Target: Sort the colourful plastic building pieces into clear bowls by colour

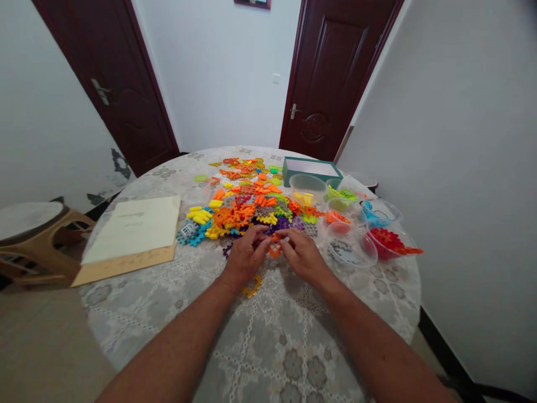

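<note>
The person's left hand (247, 254) and right hand (304, 256) are meeting at the centre of the frame, their fingertips closing narrowly on a small orange interlocking plastic piece (275, 247). Both hands seem to be pinching it, though the fingers are hiding part of it. A heap of multicoloured interlocking plastic pieces (247, 207) is spreading across the round table's grey floral cloth (272, 347) just beyond the hands. A yellow interlocking plastic piece (252, 286) is lying beside the left wrist. To the right, clear plastic bowls are crowding together, one holding grey pieces (350, 246) and another holding red pieces (386, 243) that are jutting over its rim. A teal cardboard box (311, 170) is standing at the far edge.

A slipping pinch could be dropping the small orange piece into the heap, where it would be hard to pick out. A wide swing of the right forearm could be tipping the grey-filled bowl, and a careless left wrist could be pushing the yellow piece aside.
</note>
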The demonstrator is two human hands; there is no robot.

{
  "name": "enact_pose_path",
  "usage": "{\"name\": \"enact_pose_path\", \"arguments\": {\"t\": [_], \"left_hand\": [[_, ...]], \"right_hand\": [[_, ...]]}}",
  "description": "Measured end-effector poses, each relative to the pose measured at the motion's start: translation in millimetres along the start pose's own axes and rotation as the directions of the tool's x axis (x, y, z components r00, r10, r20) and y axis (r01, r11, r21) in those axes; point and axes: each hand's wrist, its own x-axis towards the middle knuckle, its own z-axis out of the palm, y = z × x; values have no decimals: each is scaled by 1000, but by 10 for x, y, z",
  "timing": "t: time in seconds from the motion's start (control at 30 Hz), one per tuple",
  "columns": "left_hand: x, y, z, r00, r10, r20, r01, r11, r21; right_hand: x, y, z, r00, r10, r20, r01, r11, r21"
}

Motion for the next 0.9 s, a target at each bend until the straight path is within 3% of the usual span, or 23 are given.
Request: {"name": "enact_pose_path", "arguments": {"t": [0.07, 0.13, 0.2, 0.23, 0.33, 0.43, 0.53, 0.63, 0.73, 0.8, 0.87, 0.9], "left_hand": [[10, 13, -1, 1000, -9, 10, 8, 1000, 13], [31, 47, -35, 1000, 6, 19, -6, 999, 53], [63, 104, -124, 1000, 9, 3, -9, 992, 122], [79, 142, -193, 1000, -3, -13, 5, 986, 165], [95, 285, -473, 998, -65, -12, 66, 967, 246], [-11, 457, -737, 989, -136, 60, 103, 918, 383], [-247, 600, -809, 958, -188, 217, 39, 834, 550], [-495, 652, -667, 924, -286, 254, 41, 734, 678], [-648, 607, -475, 889, -392, 237, 64, 620, 782], [-680, 544, -397, 890, -382, 251, 36, 606, 795], [-661, 475, -366, 894, -349, 280, 14, 647, 762], [-635, 443, -361, 900, -330, 283, 18, 680, 733]], "right_hand": [[1, 47, -8, 998, 57, 18, -58, 997, 52], [30, 50, -163, 991, 134, 29, -136, 985, 109], [79, 32, -435, 982, 184, -49, -179, 979, 93], [108, 35, -594, 969, 191, -155, -186, 981, 48], [193, 170, -1049, 857, 43, -513, -193, 951, -242], [244, 458, -1307, 795, -116, -596, -224, 857, -464], [249, 684, -1351, 806, -143, -574, -251, 796, -551], [217, 694, -1318, 824, -133, -550, -242, 796, -555], [153, 504, -1270, 799, -133, -586, -217, 845, -488], [97, 321, -1194, 786, -141, -602, -165, 890, -424], [44, 143, -1055, 815, -170, -554, -54, 929, -365], [22, 67, -964, 851, -187, -492, 11, 941, -338]]}}
